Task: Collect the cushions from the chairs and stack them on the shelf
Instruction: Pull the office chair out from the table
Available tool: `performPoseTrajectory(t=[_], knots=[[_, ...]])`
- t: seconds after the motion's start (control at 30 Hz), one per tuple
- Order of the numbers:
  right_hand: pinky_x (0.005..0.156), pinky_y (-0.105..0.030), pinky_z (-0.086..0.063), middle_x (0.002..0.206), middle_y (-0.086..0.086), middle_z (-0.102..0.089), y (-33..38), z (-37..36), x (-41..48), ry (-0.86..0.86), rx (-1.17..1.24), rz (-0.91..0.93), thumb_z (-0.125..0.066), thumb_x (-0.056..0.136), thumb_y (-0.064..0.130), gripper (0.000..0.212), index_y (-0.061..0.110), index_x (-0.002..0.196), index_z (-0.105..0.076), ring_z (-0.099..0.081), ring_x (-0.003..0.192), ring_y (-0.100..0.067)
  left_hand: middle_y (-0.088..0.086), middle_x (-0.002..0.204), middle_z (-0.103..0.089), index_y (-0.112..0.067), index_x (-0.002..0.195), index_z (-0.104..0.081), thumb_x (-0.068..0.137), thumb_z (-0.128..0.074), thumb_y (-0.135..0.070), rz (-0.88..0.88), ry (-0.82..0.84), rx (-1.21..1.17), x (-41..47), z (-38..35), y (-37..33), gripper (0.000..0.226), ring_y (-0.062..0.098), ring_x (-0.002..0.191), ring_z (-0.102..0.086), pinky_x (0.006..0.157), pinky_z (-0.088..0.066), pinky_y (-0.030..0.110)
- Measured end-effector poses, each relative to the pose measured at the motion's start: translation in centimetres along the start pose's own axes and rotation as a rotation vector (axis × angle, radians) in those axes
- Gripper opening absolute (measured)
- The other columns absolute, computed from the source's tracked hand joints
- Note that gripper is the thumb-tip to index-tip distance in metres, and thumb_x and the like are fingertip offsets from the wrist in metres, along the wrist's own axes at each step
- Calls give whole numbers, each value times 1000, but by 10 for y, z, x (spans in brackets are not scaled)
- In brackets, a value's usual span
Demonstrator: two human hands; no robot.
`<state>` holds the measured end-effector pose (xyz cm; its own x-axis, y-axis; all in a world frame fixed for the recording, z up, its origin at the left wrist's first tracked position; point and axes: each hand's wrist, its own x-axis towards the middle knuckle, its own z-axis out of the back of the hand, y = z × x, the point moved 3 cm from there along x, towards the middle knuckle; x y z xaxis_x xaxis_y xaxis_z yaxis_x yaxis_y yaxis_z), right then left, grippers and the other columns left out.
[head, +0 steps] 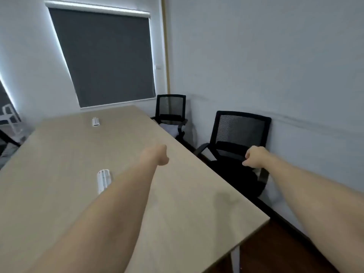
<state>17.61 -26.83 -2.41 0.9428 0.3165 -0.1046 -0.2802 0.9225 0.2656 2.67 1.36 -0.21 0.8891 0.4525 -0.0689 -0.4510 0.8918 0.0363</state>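
Note:
Two black mesh-back chairs stand along the right wall beside a long wooden table. The near chair shows a dark seat with no cushion that I can make out. On the far chair lies a pale grey cushion, partly hidden by the table edge. My right hand hovers over the near chair's seat with fingers curled in and nothing in them. My left hand is stretched out above the table's right side, also curled shut and empty. No shelf is in view.
Two white remote-like objects lie on the table, one near my left forearm, one farther back. A window with a dark roller blind fills the back wall. At the far left stand another chair and a white frame.

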Motion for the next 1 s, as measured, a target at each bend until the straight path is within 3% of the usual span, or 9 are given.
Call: performPoseTrajectory(t=[0.13,0.27,0.37,0.77,1.0], knots=[[66,-26,-46,105,-16,-66,-69,12,8,21,-59,-62,-57,84,15,21,0,94,-66,-58,84,-25,13,151,-36,-5,147,-32,98,-43,-31,-57,57,0,31,-12,-81,56,31,140,-36,114,-33,40],[90,-33,-49,121,-19,-65,-140,26,33,28,-81,-90,-55,89,18,36,-5,115,-64,-60,112,-32,13,143,-47,-5,142,-40,96,-47,-28,-125,86,-74,66,-20,-172,52,32,130,-47,104,-42,37],[98,-33,-46,127,-17,-61,-186,32,55,35,-42,-122,-53,91,21,39,-2,122,-60,-56,119,-31,13,141,-49,-7,142,-41,93,-50,-29,-154,113,-111,86,-27,-224,54,34,127,-49,101,-47,41],[103,-46,-44,129,-27,-56,-289,54,195,8,108,-204,-58,86,13,46,-13,124,-54,-54,121,-37,13,140,-47,-9,140,-43,95,-51,-27,-223,222,-131,220,-28,-355,49,34,125,-50,96,-45,39],[100,-37,-45,127,-22,-61,-316,71,319,-27,180,-206,-57,88,14,43,-7,125,-57,-53,122,-34,14,141,-47,-8,142,-40,95,-50,-24,-195,218,-135,327,-31,-402,51,33,125,-50,102,-46,41]])
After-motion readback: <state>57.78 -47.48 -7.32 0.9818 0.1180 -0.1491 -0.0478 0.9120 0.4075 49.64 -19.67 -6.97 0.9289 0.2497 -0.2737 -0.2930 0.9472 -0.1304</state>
